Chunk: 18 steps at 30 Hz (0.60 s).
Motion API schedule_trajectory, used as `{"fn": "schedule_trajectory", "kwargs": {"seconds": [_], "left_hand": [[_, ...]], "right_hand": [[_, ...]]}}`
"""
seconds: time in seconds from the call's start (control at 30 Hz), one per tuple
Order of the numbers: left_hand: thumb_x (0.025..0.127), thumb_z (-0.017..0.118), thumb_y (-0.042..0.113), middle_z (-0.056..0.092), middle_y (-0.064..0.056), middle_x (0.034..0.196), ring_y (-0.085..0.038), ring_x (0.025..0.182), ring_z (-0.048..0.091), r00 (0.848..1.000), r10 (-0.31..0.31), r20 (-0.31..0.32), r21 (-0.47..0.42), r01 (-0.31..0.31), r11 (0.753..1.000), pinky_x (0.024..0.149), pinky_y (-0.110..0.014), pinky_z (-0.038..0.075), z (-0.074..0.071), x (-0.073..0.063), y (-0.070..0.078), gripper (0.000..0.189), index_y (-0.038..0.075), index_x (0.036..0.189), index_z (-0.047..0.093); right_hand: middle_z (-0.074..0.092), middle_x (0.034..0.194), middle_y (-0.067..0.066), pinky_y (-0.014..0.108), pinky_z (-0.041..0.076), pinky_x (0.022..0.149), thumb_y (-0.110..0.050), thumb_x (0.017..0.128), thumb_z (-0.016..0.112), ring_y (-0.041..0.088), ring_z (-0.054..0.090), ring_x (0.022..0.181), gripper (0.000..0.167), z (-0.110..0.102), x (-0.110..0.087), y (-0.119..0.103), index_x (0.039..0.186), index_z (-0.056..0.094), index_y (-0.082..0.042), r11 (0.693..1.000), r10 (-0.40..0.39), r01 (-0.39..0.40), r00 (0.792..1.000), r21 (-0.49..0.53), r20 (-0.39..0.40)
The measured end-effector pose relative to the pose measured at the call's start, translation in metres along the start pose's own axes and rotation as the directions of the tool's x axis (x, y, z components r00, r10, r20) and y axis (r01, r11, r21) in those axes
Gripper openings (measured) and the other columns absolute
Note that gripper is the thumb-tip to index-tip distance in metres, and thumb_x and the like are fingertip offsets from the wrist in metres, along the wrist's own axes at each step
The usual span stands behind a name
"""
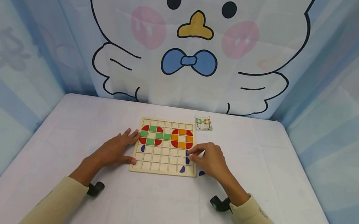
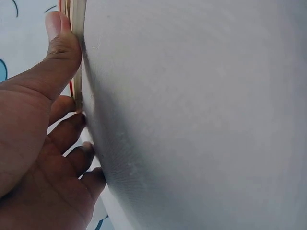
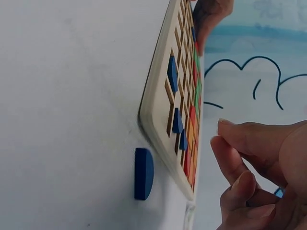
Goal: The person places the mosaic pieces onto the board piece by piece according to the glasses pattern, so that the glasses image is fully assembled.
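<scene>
A wooden grid board (image 1: 164,167) lies on the table, with red, green and orange tiles set in its upper rows. My left hand (image 1: 116,149) rests at its left edge, fingers spread and the thumb (image 2: 64,45) against the board's side. Over the right edge hovers my right hand (image 1: 210,160), thumb and index fingertips close together with nothing visible between them. Below those fingertips, a blue piece (image 1: 187,161) sits in the right-hand column, another just above it. One more blue piece (image 1: 182,169) lies askew near the lower right corner, and a blue piece (image 1: 143,148) is at the left.
Off the board, a loose blue half-round piece (image 3: 144,173) lies on the white table (image 1: 158,206) by the lower right corner. Behind the board's upper right corner is a small pattern card (image 1: 203,123). A printed curtain (image 1: 186,87) stands at the table's back.
</scene>
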<state>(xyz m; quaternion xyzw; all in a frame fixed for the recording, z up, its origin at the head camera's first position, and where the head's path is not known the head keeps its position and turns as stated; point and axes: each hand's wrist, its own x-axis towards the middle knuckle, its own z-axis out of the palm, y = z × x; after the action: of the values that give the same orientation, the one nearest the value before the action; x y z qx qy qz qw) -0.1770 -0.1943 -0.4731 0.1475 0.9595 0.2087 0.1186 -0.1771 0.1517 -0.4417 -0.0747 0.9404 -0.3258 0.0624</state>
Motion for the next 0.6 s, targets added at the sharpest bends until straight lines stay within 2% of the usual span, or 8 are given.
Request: {"fn": "schedule_trajectory", "kwargs": {"seconds": [0.33,0.6], "left_hand": [[0.083,0.089,0.042,0.024,-0.013,0.177,-0.046,0.164,0.016,1.000,-0.009,-0.004,-0.001,0.009,1.000,0.128,-0.068,0.025,0.000,0.001,-0.001,0.109,0.013,0.168,0.027],[0.083,0.089,0.041,0.024,-0.014,0.176,-0.046,0.164,0.015,1.000,-0.012,0.004,-0.009,0.012,1.000,0.129,-0.067,0.025,-0.001,0.000,0.000,0.109,0.012,0.168,0.027]], "right_hand": [[0.071,0.077,-0.007,0.027,0.044,0.062,-0.013,0.089,0.085,0.018,0.055,0.076,0.009,-0.006,-0.017,0.028,0.092,0.085,-0.022,0.997,0.072,-0.072,0.997,-0.020,0.001],[0.068,0.076,-0.005,0.030,0.042,0.068,-0.012,0.079,0.095,0.016,0.056,0.077,0.018,-0.006,-0.023,0.036,0.088,0.083,-0.022,0.994,0.104,-0.101,0.992,-0.040,0.072]]}}
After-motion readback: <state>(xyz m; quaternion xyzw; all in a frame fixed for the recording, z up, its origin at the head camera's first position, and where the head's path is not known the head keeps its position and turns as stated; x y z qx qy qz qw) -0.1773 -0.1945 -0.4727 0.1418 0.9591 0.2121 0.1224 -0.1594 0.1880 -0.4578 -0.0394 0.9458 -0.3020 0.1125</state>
